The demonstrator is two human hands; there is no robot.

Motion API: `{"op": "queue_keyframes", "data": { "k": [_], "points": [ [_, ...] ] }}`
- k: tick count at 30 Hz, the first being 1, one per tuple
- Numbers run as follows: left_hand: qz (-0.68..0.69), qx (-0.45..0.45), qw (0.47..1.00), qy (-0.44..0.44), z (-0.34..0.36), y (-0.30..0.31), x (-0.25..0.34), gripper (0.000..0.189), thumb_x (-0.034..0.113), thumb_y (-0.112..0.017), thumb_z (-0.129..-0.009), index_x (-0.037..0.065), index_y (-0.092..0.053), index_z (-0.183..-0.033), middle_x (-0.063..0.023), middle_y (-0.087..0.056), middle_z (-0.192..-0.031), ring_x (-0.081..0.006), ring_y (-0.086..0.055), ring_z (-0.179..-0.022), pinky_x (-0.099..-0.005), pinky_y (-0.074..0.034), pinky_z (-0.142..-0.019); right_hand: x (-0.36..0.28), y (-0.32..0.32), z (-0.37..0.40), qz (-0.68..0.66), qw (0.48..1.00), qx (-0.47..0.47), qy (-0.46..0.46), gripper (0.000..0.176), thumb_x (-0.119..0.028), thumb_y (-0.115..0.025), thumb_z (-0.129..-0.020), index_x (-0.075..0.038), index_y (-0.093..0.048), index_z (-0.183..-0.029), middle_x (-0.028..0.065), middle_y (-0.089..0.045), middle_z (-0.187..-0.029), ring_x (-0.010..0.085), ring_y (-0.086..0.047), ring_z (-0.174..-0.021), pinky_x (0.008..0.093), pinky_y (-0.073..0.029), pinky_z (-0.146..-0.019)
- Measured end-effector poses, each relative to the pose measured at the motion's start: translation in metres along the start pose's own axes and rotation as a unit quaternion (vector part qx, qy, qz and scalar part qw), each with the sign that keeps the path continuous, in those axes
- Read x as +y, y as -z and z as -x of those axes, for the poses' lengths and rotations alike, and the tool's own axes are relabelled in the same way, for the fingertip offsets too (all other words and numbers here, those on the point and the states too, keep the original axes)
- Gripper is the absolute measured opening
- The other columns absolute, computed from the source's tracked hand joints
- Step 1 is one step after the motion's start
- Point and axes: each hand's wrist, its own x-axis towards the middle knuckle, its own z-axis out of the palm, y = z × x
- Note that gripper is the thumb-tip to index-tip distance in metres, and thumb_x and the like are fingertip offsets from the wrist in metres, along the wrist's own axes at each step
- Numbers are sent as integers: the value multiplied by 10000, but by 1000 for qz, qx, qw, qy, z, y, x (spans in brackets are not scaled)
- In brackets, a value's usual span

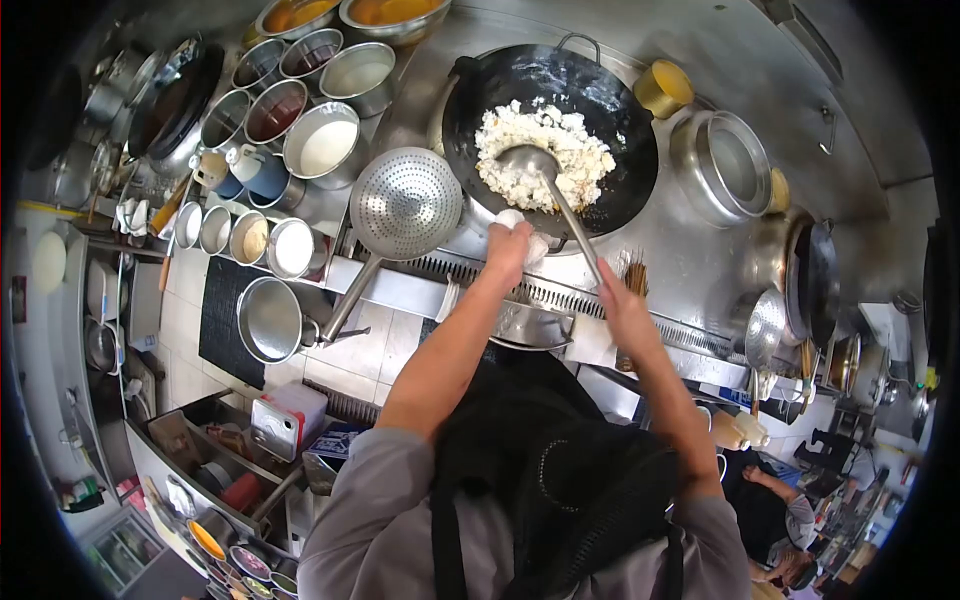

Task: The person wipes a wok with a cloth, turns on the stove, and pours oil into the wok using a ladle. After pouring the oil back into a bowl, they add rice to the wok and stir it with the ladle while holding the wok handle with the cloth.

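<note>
A black wok [625, 185] sits on the steel range, with clumped white food [590, 155] that looks like rice in it. My left hand [510, 250] is closed on a white cloth [536, 250] at the wok's near rim; the cloth hides the part of the rim under it. In my right hand [625, 308] is the handle of a ladle [562, 205], whose bowl rests down in the rice. A bamboo brush [636, 278] stands just beside my right hand.
Left of the wok lies a perforated strainer [406, 203]. Several steel pots of sauces and powders, including a white one [328, 145], fill the far left. Nested steel bowls [735, 165] and a yellow-filled container [664, 89] stand right. Another person [765, 505] is at lower right.
</note>
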Motion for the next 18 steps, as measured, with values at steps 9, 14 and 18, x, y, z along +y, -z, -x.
{"op": "queue_keyframes", "data": {
  "k": [9,14,18],
  "points": [
    [11,29,999,-17,-21,6,-20,383,88,-613,-856,-115,-446,-1134,-194,-585,-1026,-231,-611,-828,-367,-525,-674,-27,30,4,-87,995,-40,-43,424,-219,-525,-999,-133,-495,-1414,306,-643,-1008,467,-644,-890,452,-516,-742],
    [-14,42,999,-30,-10,0,-11,190,9,-532,-864,-72,-503,-1034,-163,-611,-940,-276,-681,-733,-383,-559,-582,-48,51,29,-95,994,1,-63,413,-202,-509,-1005,-126,-502,-1411,294,-655,-975,323,-707,-880,394,-512,-770],
    [-3,96,995,-9,-11,-6,-9,236,24,-547,-864,-83,-490,-1067,-166,-604,-966,-263,-671,-750,-378,-557,-589,-37,36,21,-51,996,-38,-55,407,-208,-525,-998,-130,-511,-1397,313,-639,-985,485,-627,-898,491,-495,-751]
  ]
}}
